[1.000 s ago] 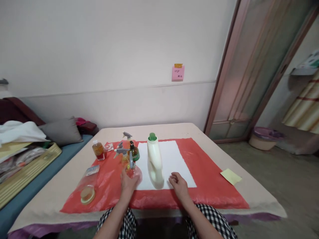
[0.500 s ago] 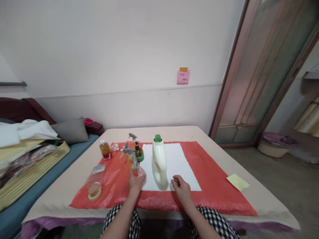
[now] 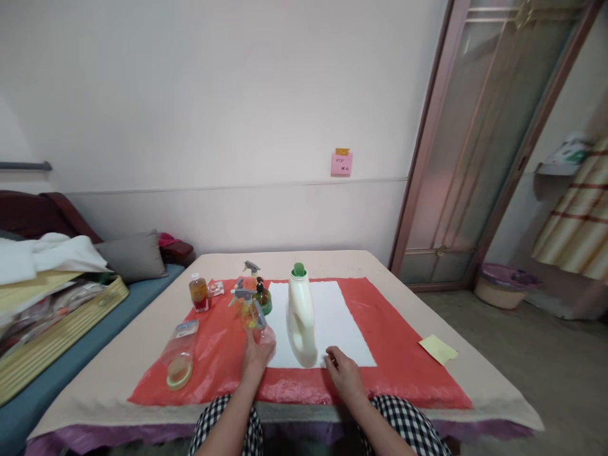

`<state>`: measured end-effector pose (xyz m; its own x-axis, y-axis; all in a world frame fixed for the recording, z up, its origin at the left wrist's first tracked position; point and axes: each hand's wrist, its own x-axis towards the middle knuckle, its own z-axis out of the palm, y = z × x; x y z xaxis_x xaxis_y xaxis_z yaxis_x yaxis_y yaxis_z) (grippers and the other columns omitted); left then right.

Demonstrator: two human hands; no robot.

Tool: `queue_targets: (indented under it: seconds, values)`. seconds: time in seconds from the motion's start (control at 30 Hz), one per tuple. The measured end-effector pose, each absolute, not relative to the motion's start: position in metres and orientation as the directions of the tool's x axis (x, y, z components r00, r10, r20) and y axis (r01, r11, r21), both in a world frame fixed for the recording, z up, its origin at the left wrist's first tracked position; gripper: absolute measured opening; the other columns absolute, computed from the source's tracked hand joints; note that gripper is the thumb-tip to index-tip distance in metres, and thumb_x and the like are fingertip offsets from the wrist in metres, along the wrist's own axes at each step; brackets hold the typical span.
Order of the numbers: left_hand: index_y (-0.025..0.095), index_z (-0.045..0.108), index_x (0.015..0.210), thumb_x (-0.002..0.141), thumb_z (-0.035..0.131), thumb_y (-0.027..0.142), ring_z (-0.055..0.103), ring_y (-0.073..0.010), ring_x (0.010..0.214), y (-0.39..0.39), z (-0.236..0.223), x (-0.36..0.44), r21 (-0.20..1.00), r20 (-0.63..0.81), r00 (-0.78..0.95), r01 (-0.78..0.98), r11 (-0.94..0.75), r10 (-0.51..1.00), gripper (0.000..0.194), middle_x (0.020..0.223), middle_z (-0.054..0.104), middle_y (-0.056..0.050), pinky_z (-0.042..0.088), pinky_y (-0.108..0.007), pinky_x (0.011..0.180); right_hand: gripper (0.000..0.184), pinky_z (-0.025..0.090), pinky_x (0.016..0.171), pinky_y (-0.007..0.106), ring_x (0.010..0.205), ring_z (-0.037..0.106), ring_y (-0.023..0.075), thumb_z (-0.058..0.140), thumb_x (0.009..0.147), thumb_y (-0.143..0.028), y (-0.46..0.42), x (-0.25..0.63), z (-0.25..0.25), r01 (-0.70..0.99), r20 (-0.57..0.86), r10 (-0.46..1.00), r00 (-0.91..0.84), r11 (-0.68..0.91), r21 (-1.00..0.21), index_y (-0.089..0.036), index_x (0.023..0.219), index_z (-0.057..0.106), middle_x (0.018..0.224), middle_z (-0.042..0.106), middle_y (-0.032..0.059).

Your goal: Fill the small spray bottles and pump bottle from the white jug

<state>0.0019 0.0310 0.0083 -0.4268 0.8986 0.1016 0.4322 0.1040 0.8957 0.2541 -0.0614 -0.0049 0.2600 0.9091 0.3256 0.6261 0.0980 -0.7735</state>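
My left hand (image 3: 256,356) is closed round a clear pinkish spray bottle (image 3: 268,334) near the front of the white sheet. The bottle's grey trigger head (image 3: 259,315) leans to the left, close to other spray bottles. Upright on the white sheet stands a pale green jug (image 3: 301,316) with a green cap (image 3: 299,270). To the right of the jug's base rests my right hand (image 3: 342,373), loosely curled, a gap between thumb and fingers, nothing visible in it. Behind my left hand are a yellowish spray bottle (image 3: 247,310) and a green pump bottle (image 3: 261,297).
A white sheet (image 3: 342,323) lies on red plastic (image 3: 403,367) over a cream-covered table. At left stand an amber bottle (image 3: 199,294) and a clear plastic container (image 3: 183,345). A yellow paper (image 3: 437,349) lies at right.
The view has turned a little right and up. The spray bottle's head in my left hand has tipped left. My right hand stays beside the jug.
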Motion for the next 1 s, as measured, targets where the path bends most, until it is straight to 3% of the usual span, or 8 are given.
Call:
queue_targets:
  seconds: [0.3, 0.47, 0.6, 0.7, 0.77, 0.83, 0.9, 1.0]
  values:
    - [0.013, 0.056, 0.121, 0.054, 0.083, 0.020, 0.069, -0.0361, 0.105, 0.028, 0.004, 0.004, 0.903, 0.042, -0.439, 0.401, 0.154, 0.898, 0.072, 0.109, 0.070, -0.017, 0.053, -0.042, 0.087, 0.026, 0.046, 0.067, 0.034, 0.069, 0.068, 0.0251, 0.044, 0.083, -0.044, -0.060, 0.260, -0.012, 0.653, 0.297, 0.926, 0.235, 0.076, -0.754, -0.027, 0.079, 0.063, 0.073, 0.073, 0.0065]
    - [0.013, 0.056, 0.118, 0.054, 0.084, 0.021, 0.067, -0.0378, 0.114, 0.024, 0.003, -0.003, 0.912, 0.058, -0.452, 0.386, 0.136, 0.890, 0.070, 0.115, 0.069, -0.019, 0.052, -0.043, 0.091, 0.026, 0.046, 0.067, 0.034, 0.069, 0.068, 0.0250, 0.044, 0.083, -0.044, -0.061, 0.263, -0.013, 0.649, 0.285, 0.934, 0.215, 0.081, -0.756, -0.027, 0.077, 0.062, 0.072, 0.072, 0.0064]
    - [0.016, 0.056, 0.118, 0.060, 0.083, 0.035, 0.061, -0.0403, 0.122, 0.014, 0.009, -0.010, 0.923, 0.079, -0.449, 0.370, 0.104, 0.890, 0.066, 0.126, 0.066, -0.022, 0.050, -0.049, 0.097, 0.026, 0.047, 0.068, 0.034, 0.069, 0.068, 0.0249, 0.044, 0.084, -0.044, -0.065, 0.261, -0.008, 0.630, 0.289, 0.934, 0.211, 0.096, -0.770, -0.027, 0.075, 0.062, 0.071, 0.072, 0.0062]
    - [0.017, 0.056, 0.119, 0.070, 0.073, 0.056, 0.063, -0.0365, 0.121, -0.002, 0.014, -0.017, 0.930, 0.111, -0.419, 0.362, 0.054, 0.901, 0.064, 0.130, 0.064, -0.021, 0.050, -0.046, 0.100, 0.028, 0.049, 0.070, 0.035, 0.073, 0.069, 0.0258, 0.046, 0.085, -0.047, -0.069, 0.260, -0.003, 0.595, 0.296, 0.931, 0.212, 0.117, -0.795, -0.027, 0.082, 0.065, 0.077, 0.075, 0.0071]
    - [0.018, 0.060, 0.111, 0.075, 0.062, 0.068, 0.068, -0.0330, 0.107, -0.015, 0.016, -0.021, 0.930, 0.134, -0.371, 0.366, 0.013, 0.919, 0.062, 0.118, 0.070, -0.017, 0.052, -0.044, 0.094, 0.033, 0.050, 0.073, 0.035, 0.075, 0.070, 0.0258, 0.046, 0.086, -0.051, -0.071, 0.259, 0.001, 0.562, 0.298, 0.929, 0.221, 0.129, -0.817, -0.027, 0.093, 0.067, 0.085, 0.076, 0.0081]
    - [0.020, 0.065, 0.090, 0.079, 0.049, 0.078, 0.069, -0.0289, 0.085, -0.028, 0.017, -0.021, 0.927, 0.145, -0.289, 0.375, -0.027, 0.946, 0.062, 0.089, 0.073, -0.011, 0.054, -0.040, 0.082, 0.037, 0.050, 0.073, 0.035, 0.073, 0.069, 0.0244, 0.047, 0.086, -0.056, -0.073, 0.259, 0.004, 0.526, 0.293, 0.926, 0.238, 0.131, -0.840, -0.026, 0.097, 0.066, 0.085, 0.075, 0.0076]
    - [0.023, 0.061, 0.066, 0.084, 0.035, 0.083, 0.064, -0.0246, 0.065, -0.037, 0.018, -0.019, 0.924, 0.142, -0.195, 0.379, -0.059, 0.971, 0.068, 0.063, 0.065, -0.006, 0.053, -0.037, 0.071, 0.041, 0.049, 0.069, 0.034, 0.066, 0.064, 0.0224, 0.048, 0.086, -0.064, -0.074, 0.260, 0.007, 0.491, 0.271, 0.927, 0.259, 0.116, -0.864, -0.026, 0.086, 0.064, 0.074, 0.071, 0.0051]
    - [0.027, 0.049, 0.045, 0.088, 0.023, 0.083, 0.057, -0.0210, 0.050, -0.041, 0.016, -0.012, 0.918, 0.134, -0.104, 0.389, -0.084, 0.985, 0.075, 0.046, 0.054, -0.005, 0.052, -0.036, 0.064, 0.059, 0.047, 0.062, 0.032, 0.056, 0.057, 0.0199, 0.038, 0.087, -0.076, -0.074, 0.263, 0.010, 0.423, 0.194, 0.946, 0.261, 0.069, -0.904, -0.027, 0.060, 0.055, 0.054, 0.060, 0.0031]
